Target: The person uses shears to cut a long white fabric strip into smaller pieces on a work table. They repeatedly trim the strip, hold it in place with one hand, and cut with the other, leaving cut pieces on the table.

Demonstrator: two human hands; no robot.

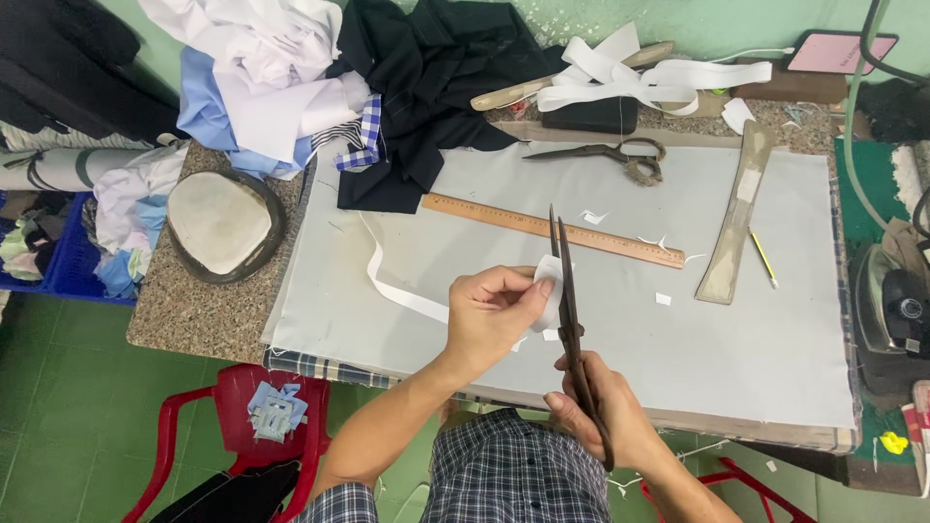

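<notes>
My left hand [492, 315] pinches a small white fabric piece [549, 281] above the front of the grey work cloth [756, 329]. My right hand [601, 407] grips the handles of long dark scissors [566, 291], whose blades point away from me and run up beside the white piece. A white fabric strip [392, 281] trails from under my left hand toward the back left. Just beyond the scissor tips lies a wooden ruler [552, 229], set at a slant.
A second pair of scissors [620, 155], white strips [630, 77] and dark cloth [426, 87] sit at the back. A wooden shaping board [736, 218] and pencil [763, 260] lie right. An iron [896, 300] stands at the right edge, a red chair [242, 426] at lower left.
</notes>
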